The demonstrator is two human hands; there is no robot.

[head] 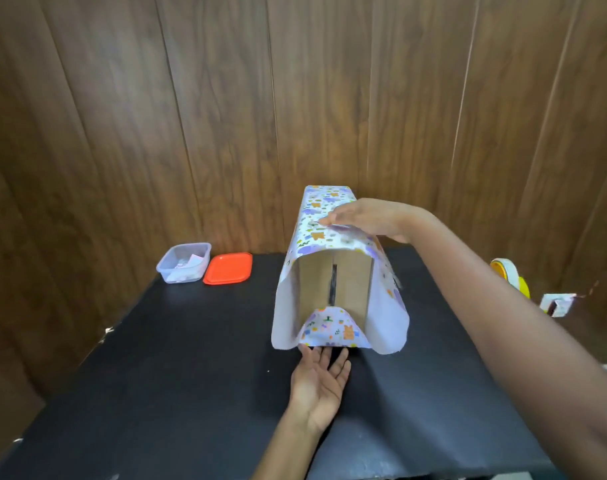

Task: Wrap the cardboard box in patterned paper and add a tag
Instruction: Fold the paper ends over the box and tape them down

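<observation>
Cardboard box [314, 282] end bare | paper [312, 237] overhangs | right hand [364, 216] atop | left hand [321, 382] front

The black surface [156, 375] carries a box [312, 282] draped in patterned paper [312, 237]. A clear tub [183, 263] and an orange lid [228, 268] lie side by side at its back left.

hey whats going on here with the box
A person is wrapping a box in patterned paper on a black table. The right hand lies flat on top, holding the paper down. The left hand, palm up, fingers straight, is at the near bottom edge, below a flap folded up. The near end is not closed yet: bare cardboard shows. A tub, an orange lid and a tape dispenser sit aside.
</observation>
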